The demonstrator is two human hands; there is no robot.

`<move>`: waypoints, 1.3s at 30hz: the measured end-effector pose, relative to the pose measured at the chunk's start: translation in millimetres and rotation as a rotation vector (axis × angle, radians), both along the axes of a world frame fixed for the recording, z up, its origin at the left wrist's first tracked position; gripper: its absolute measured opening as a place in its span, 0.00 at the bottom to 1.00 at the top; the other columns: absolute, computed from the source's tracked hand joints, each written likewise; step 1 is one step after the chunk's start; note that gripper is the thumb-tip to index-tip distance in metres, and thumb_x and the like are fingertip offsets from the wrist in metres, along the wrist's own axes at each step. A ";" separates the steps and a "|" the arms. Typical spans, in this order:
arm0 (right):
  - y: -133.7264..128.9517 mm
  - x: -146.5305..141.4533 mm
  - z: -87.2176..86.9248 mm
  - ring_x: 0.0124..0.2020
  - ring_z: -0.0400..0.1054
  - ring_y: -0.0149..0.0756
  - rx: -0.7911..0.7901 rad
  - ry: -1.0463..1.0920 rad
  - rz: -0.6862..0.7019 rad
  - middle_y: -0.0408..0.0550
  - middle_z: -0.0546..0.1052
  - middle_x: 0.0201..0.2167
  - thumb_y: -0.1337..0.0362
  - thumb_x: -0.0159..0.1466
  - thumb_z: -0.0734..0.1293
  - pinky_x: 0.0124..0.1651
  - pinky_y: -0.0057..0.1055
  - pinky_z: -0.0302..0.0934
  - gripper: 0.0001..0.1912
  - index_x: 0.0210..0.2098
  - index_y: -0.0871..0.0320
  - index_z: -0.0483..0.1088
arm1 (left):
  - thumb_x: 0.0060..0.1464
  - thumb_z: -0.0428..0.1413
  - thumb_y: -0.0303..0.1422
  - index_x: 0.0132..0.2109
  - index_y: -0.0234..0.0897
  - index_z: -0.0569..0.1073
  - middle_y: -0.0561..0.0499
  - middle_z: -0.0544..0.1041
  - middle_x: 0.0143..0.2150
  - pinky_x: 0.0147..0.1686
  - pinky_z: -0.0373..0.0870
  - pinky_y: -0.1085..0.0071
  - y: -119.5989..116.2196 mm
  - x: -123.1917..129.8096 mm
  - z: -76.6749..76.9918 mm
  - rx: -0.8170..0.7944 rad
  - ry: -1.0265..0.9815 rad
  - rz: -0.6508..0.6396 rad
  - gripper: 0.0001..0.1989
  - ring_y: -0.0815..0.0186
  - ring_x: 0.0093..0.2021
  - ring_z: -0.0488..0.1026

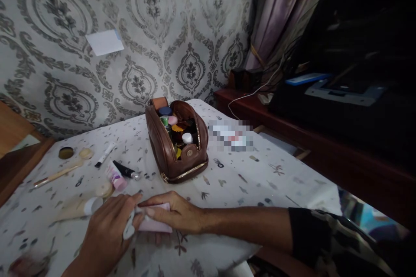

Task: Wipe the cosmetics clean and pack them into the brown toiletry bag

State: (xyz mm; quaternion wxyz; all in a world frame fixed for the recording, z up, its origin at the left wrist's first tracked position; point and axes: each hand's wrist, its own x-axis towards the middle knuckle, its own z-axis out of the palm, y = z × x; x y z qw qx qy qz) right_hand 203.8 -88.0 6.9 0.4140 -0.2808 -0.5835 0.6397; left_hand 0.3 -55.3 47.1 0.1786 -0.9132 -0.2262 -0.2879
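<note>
A pale pink squeeze tube lies across both hands near the front of the table. My right hand is closed on its body, with the thumb along the top. My left hand has its fingers bent around the tube's white cap end, which shows partly below them; whether the cap is loose cannot be made out. Just beyond my left hand lie a beige tube with a white cap, a small round beige jar, a pink-and-purple tube and a black tube.
An unzipped brown leather toiletry bag full of bottles stands mid-table. Leftward lie a wooden-handled brush, a slim white tube, a round dark lid and a beige round piece. A dark red desk borders the right.
</note>
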 end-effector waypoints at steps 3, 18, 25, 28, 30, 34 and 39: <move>2.7 0.6 -0.1 0.18 0.62 0.25 -0.123 0.055 0.044 0.41 0.73 0.24 0.35 0.59 0.66 0.25 0.24 0.61 0.38 0.54 0.61 0.73 | 0.68 0.46 0.38 0.50 0.36 0.71 0.47 0.82 0.38 0.37 0.72 0.70 9.2 -9.2 -2.8 -0.130 -0.123 0.143 0.14 0.62 0.36 0.79; 4.0 -10.8 0.3 0.34 0.78 0.35 -0.438 0.300 0.098 0.46 0.79 0.37 0.54 0.55 0.78 0.29 0.22 0.65 0.36 0.59 0.56 0.64 | 0.58 0.57 0.42 0.60 0.40 0.61 0.46 0.72 0.51 0.47 0.70 0.66 4.7 -5.8 -22.4 -0.912 -0.849 0.211 0.26 0.60 0.47 0.73; 2.6 -15.3 -1.2 0.28 0.71 0.30 -0.424 0.127 0.065 0.43 0.77 0.30 0.50 0.53 0.78 0.27 0.23 0.62 0.37 0.56 0.58 0.68 | 0.59 0.56 0.41 0.45 0.38 0.68 0.51 0.72 0.40 0.41 0.66 0.70 3.3 -9.9 -15.7 -0.854 -0.799 0.171 0.13 0.64 0.39 0.69; 1.4 -15.4 3.1 0.37 0.71 0.33 -0.325 0.016 0.027 0.44 0.77 0.38 0.54 0.49 0.81 0.39 0.27 0.65 0.33 0.51 0.57 0.73 | 0.63 0.52 0.45 0.38 0.37 0.69 0.53 0.70 0.32 0.35 0.63 0.71 5.2 -11.9 -8.6 -0.892 -0.832 0.181 0.15 0.66 0.33 0.67; -0.1 -15.4 5.4 0.44 0.70 0.36 -0.260 -0.042 0.036 0.45 0.76 0.43 0.58 0.47 0.81 0.47 0.31 0.64 0.35 0.52 0.56 0.72 | 0.63 0.49 0.50 0.35 0.37 0.71 0.53 0.69 0.29 0.33 0.63 0.71 6.1 -12.1 -6.6 -0.939 -0.863 0.192 0.21 0.66 0.31 0.66; -3.6 -14.2 6.9 0.45 0.68 0.36 -0.182 -0.077 0.041 0.44 0.75 0.43 0.59 0.54 0.78 0.49 0.32 0.63 0.35 0.58 0.54 0.67 | 0.64 0.46 0.54 0.35 0.37 0.71 0.52 0.70 0.30 0.39 0.65 0.68 6.8 -10.2 -10.1 -0.994 -0.906 0.197 0.25 0.64 0.34 0.68; -3.7 -11.7 7.5 0.32 0.69 0.30 -0.357 0.051 0.038 0.44 0.75 0.37 0.56 0.56 0.76 0.30 0.24 0.61 0.30 0.56 0.54 0.68 | 0.66 0.44 0.52 0.55 0.38 0.67 0.44 0.75 0.46 0.52 0.66 0.61 5.2 -9.5 -19.4 -0.861 -0.846 0.181 0.24 0.58 0.48 0.72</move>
